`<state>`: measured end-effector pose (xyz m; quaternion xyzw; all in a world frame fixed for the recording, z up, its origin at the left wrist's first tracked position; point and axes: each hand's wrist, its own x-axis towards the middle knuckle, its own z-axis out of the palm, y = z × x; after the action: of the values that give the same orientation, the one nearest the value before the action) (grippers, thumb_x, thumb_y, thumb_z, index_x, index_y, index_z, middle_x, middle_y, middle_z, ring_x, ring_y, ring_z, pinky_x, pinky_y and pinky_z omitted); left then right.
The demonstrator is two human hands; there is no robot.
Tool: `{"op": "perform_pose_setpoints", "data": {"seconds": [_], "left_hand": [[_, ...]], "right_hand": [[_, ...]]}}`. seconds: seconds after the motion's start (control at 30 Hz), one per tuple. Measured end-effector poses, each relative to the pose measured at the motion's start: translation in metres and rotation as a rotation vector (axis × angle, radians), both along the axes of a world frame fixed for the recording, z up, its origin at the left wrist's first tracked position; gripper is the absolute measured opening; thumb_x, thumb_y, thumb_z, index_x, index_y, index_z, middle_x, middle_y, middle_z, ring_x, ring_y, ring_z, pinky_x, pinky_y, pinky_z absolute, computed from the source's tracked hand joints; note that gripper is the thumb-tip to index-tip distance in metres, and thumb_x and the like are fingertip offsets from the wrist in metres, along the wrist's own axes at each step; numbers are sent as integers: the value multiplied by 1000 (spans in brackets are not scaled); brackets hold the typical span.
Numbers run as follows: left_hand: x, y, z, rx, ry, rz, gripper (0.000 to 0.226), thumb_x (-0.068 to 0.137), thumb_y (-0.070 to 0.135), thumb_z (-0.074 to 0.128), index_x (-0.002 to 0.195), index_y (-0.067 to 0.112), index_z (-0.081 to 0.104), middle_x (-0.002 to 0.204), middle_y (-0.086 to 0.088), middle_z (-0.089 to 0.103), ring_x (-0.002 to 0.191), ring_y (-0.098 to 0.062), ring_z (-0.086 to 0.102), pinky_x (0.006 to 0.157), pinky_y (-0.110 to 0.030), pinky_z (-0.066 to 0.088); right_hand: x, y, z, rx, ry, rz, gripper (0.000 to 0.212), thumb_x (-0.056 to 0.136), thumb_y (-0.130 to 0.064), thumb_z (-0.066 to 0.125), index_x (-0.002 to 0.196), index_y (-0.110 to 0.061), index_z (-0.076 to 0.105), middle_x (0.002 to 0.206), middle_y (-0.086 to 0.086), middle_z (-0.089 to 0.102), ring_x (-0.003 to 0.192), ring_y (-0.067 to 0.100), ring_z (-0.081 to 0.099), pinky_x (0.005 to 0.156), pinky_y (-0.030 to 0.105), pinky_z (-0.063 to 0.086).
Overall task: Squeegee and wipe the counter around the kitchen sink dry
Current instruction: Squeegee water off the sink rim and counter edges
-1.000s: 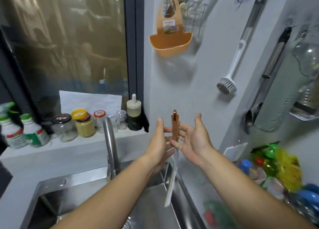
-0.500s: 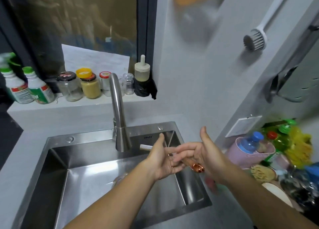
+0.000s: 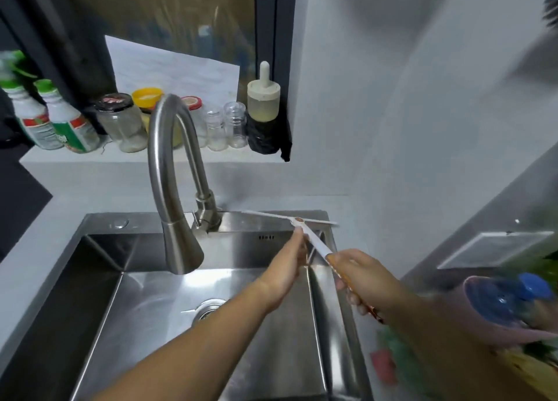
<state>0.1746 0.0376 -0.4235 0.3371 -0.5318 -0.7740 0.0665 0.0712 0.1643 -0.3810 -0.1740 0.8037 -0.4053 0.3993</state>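
Your right hand [image 3: 360, 275] is clenched around the copper-coloured grip of the squeegee [image 3: 314, 245], and your left hand [image 3: 285, 272] reaches forward with its fingertips [image 3: 299, 234] pinched on the white shaft just below the blade. The handle's long axis runs diagonally, from your right hand at the sink's right rim up and away to the left, so the head points toward the back wall. The blade [image 3: 287, 218] lies crosswise to the handle, stretched left to right along the back ledge of the sink [image 3: 259, 222], just right of the faucet [image 3: 169, 171] base; it looks to be resting on the steel, though blur makes contact hard to confirm. The grey counter [image 3: 126, 186] lies behind it.
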Motion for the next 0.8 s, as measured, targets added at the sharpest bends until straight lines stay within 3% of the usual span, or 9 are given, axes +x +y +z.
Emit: {"op": "perform_pose_setpoints", "data": {"seconds": [0.07,0.13,0.27,0.37,0.43,0.53,0.63,0.7,0.8], "left_hand": [[5,-28,-12,-274,-82,31,52,105,54,28,141,25,53,149,1,52,135,-9,45,112,-28,28],[15,-61,-32,-605,-295,27,54,106,49,30,144,16,50,151,-5,48,133,-12,42,107,-25,28],[26,-118,-84,-1094,-647,-54,61,104,50,32,145,6,43,153,-17,41,144,-30,33,118,-37,22],[25,-138,-113,-1184,-736,-175,73,104,54,23,159,7,17,169,-14,10,156,-27,4,125,-38,5],[24,-145,-123,-1196,-752,-220,75,103,57,19,161,11,9,170,-10,0,157,-23,-6,125,-38,0],[21,-151,-133,-1221,-750,-214,74,102,59,16,162,14,10,170,-7,-2,157,-20,-7,124,-38,0],[19,-153,-137,-1246,-732,-191,73,102,59,17,161,17,15,170,-9,1,157,-22,-7,125,-39,0],[19,-154,-138,-1257,-727,-190,73,102,59,17,161,18,15,170,-10,1,157,-23,-6,125,-40,1],[16,-152,-139,-1282,-754,-168,74,101,59,16,161,16,17,170,-13,3,157,-25,-4,126,-42,6]], "right_hand": [[-11,-16,-12,3,113,37,19,97,-42,49,105,-30,61,73,8,60,40,14,44,36,22,34],[-17,-35,-21,0,202,76,18,99,-44,44,105,-35,59,73,8,59,43,15,45,36,21,35],[-22,-78,-37,6,353,166,24,100,-42,40,115,-37,58,82,2,63,54,16,53,35,22,40],[-14,-104,-49,34,332,190,30,99,-45,34,121,-40,54,82,2,61,58,20,55,40,24,45],[-4,-115,-58,58,323,191,36,100,-47,30,128,-41,51,81,0,59,59,19,56,40,24,45],[7,-121,-73,66,428,218,38,101,-49,27,124,-31,51,81,0,59,65,16,58,56,36,55],[8,-120,-86,87,498,242,38,102,-41,34,137,-32,45,90,1,61,75,17,61,74,40,58],[8,-118,-89,130,527,274,47,103,-31,39,150,-31,32,93,1,58,76,15,61,77,36,59],[10,-117,-92,179,592,292,54,103,-27,40,154,-30,23,88,-1,55,73,12,59,73,30,58]]}}
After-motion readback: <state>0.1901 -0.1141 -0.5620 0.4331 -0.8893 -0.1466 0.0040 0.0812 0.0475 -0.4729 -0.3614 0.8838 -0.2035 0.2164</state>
